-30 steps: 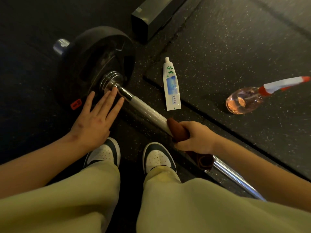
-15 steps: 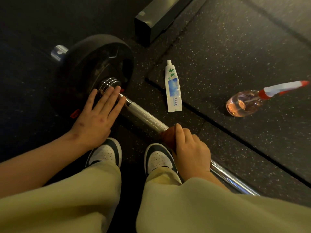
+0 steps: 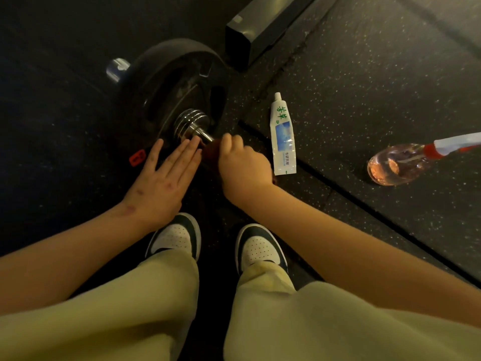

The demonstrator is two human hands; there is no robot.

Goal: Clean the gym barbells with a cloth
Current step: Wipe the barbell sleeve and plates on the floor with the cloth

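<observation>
I see the right hand (image 3: 243,165) with its grip curled tight round the brown cloth (image 3: 208,150), wrapped on the barbell (image 3: 191,123) shaft beside the chrome collar. Left of that grip, the left hand (image 3: 161,183) lies flat, fingers straight, against the weight plate (image 3: 166,82). A tube (image 3: 283,136) lies on the floor just right of the grip.

The place was recognised as a gym. The floor was covered with black rubber matting flecked with pale specks (image 3: 364,74), laid in large slabs parted by a dark straight seam (image 3: 346,187). A thick black round weight plate (image 3: 161,74) was seen standing on edge, loaded on a chrome steel barbell (image 3: 204,134) whose ribbed collar (image 3: 191,119) and shiny sleeve end (image 3: 117,69) were caught by the light. A dark square-section metal beam (image 3: 260,24) was seen lying just behind the plate.
</observation>
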